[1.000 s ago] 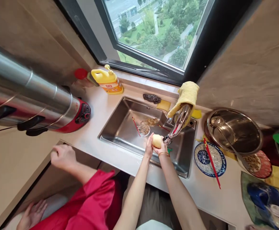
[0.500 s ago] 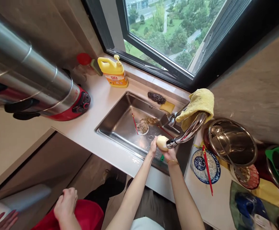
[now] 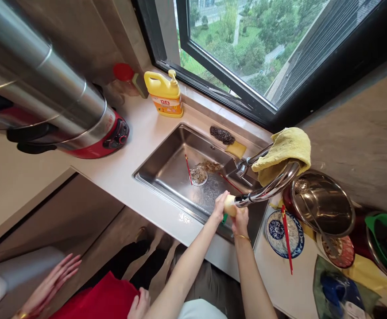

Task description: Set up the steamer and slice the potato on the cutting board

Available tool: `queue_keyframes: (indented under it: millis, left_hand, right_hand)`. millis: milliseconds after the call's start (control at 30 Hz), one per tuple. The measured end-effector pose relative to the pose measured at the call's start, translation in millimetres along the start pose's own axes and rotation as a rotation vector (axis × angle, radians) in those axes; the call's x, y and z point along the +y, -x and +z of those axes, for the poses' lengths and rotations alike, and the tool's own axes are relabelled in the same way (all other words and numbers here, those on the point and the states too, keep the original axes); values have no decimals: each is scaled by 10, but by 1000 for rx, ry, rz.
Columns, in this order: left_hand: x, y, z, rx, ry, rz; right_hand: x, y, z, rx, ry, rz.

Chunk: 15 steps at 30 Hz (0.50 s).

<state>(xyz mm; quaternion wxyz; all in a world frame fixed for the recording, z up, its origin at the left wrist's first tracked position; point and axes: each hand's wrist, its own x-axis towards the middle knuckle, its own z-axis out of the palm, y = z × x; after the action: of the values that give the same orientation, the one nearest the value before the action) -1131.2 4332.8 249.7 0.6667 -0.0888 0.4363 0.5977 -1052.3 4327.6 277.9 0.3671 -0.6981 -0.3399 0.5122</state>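
Note:
Under the faucet spout (image 3: 246, 200) I have a pale, peeled potato (image 3: 230, 205), held over the near right part of the steel sink (image 3: 167, 170). The fingers of my left hand (image 3: 220, 207) close on its left side. My right hand (image 3: 241, 220) grips it from below and the right, partly hidden by the spout. Below the hands in the sink shows a small green piece (image 3: 225, 218), mostly covered. Brown peelings (image 3: 210, 165) lie by the drain (image 3: 199, 176). A red chopstick (image 3: 188, 168) rests at the drain, and another red stick (image 3: 230, 182) lies farther right.
A yellow cloth (image 3: 283, 150) drapes over the faucet. Behind the sink are a steel scourer (image 3: 222, 135), a sponge (image 3: 236, 149) and a detergent bottle (image 3: 166, 95). A patterned plate (image 3: 296, 237) with chopsticks and a pot (image 3: 323, 201) stand right. Another person's hand (image 3: 56, 281) is at lower left.
My hands and the potato stay together under the spout, slightly turned. The view has shifted a little. At the left, the other person's hands have moved, one now raised with fingers extended.

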Motion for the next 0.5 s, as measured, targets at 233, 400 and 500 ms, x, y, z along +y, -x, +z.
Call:
queue_keyframes:
  millis: [233,400,500]
  left_hand:
    - [-5,130,-121,-259,111,-314]
    - [232,196,-373,-250,178,-223]
    - [379,223,-483,-209,146,-109]
  right_hand:
    - [-178,-16,-4,-76,224,-228]
    - [-319,-130,177,-301,-175,-29]
    - [-539,-426,159,-268,-326,133]
